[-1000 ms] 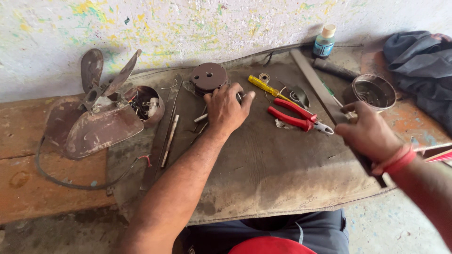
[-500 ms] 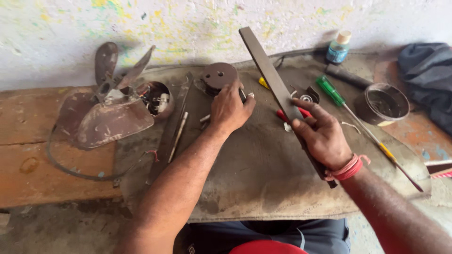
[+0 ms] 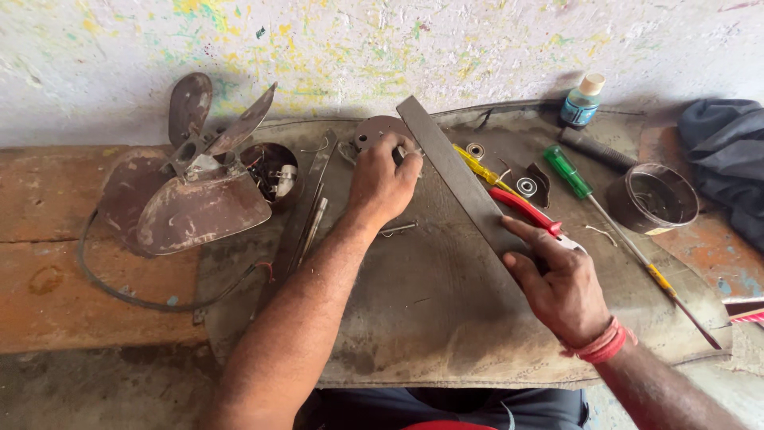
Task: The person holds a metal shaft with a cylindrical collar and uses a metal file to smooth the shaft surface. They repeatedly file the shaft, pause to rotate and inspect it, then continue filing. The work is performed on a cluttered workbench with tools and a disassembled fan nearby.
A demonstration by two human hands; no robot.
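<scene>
Gripping the long flat grey metal file (image 3: 461, 179), your right hand (image 3: 561, 283) closes around its near end with the forefinger stretched along the blade, and the file runs up and away to the left, its far tip just beside your left hand (image 3: 382, 179). That left hand is curled down over the round rusty metal disc (image 3: 374, 131) at the far edge of the worn grey mat (image 3: 430, 310), fingers pressed on the piece beneath them; exactly what they pinch is hidden. One pair of red-handled pliers (image 3: 525, 209) lies under the file, touching your right forefinger. You have two screwdrivers out: one yellow-handled screwdriver (image 3: 477, 166) partly beneath the file, and one green-handled screwdriver (image 3: 569, 171) to its right. Two small ring bearings (image 3: 526, 187) sit between them. One dark round metal cup (image 3: 652, 199) stands at the right, one small blue bottle (image 3: 582, 101) by the wall, and one rusty three-bladed fan (image 3: 199, 183) rests at the left.
</scene>
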